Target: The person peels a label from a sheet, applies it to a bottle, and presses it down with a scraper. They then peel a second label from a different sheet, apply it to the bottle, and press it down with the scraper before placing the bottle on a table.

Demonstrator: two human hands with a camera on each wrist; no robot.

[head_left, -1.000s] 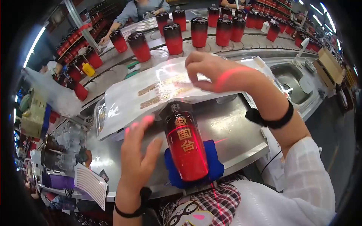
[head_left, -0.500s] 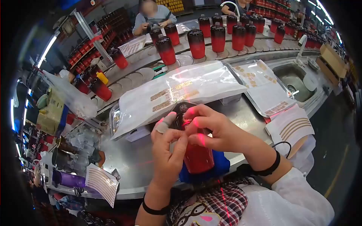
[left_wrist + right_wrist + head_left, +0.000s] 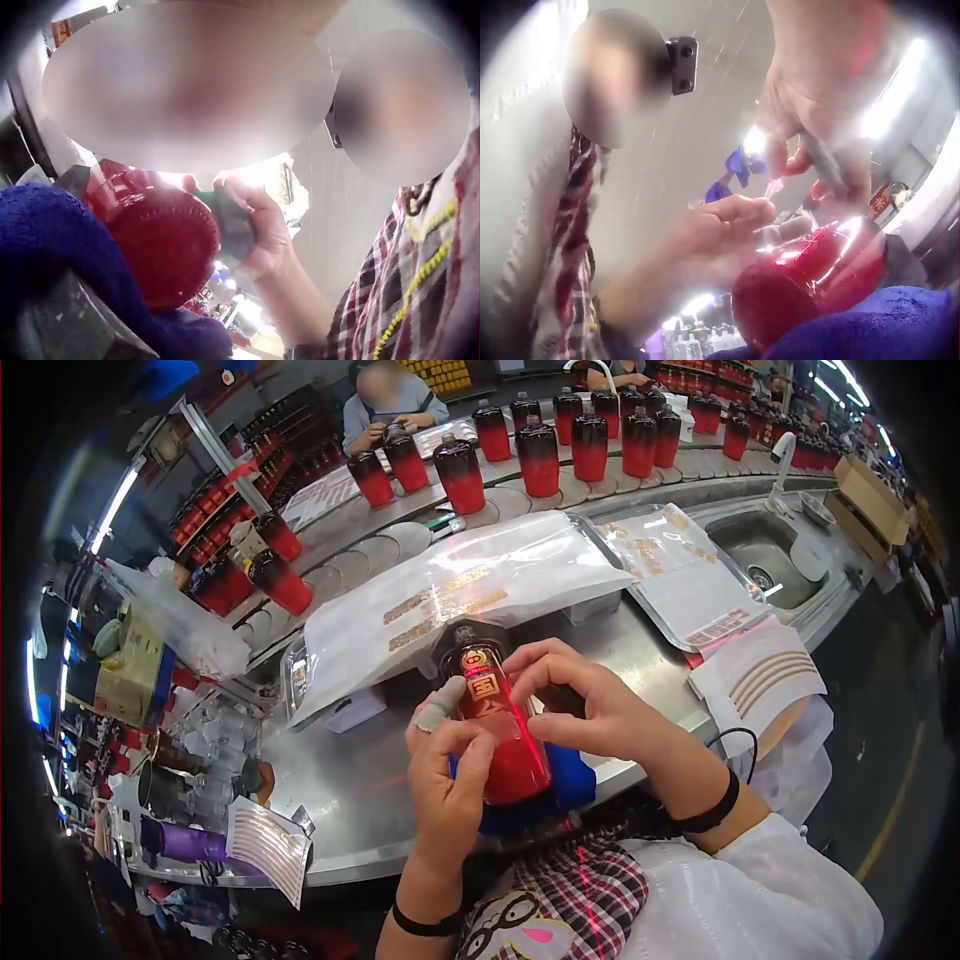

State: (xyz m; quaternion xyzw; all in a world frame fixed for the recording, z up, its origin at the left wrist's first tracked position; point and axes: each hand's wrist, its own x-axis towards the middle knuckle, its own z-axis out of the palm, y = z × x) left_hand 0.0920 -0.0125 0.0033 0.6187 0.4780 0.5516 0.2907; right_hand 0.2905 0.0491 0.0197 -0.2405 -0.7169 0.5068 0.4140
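Observation:
A red bottle with a dark neck (image 3: 515, 765) and gold characters lies tilted on a blue cloth (image 3: 572, 778), its neck pointing away from me. From the left, my left hand (image 3: 445, 780) bends over its side, pinching a small clear film (image 3: 507, 726) between thumb and finger; one finger wears a pale grey wrap (image 3: 437, 710). Opposite, my right hand (image 3: 600, 705) has its thumb at the film's other end and its index fingertip near the gold characters. In the right wrist view a clear scrap (image 3: 774, 186) shows between the fingertips of both hands.
Behind the bottle, a white sheet with gold decals (image 3: 350, 625) covers a tray. Another decal tray (image 3: 690, 595) lies right, beside a sink (image 3: 765, 550). Red-black bottles (image 3: 540, 460) line the conveyor (image 3: 400, 545). Strip sheets (image 3: 268, 850) lie left. A person (image 3: 390, 405) sits across.
My right hand came back from over the white sheet to the bottle, and my left hand moved in beside it. The hands met over the bottle, then spread slightly, showing the film and gold characters.

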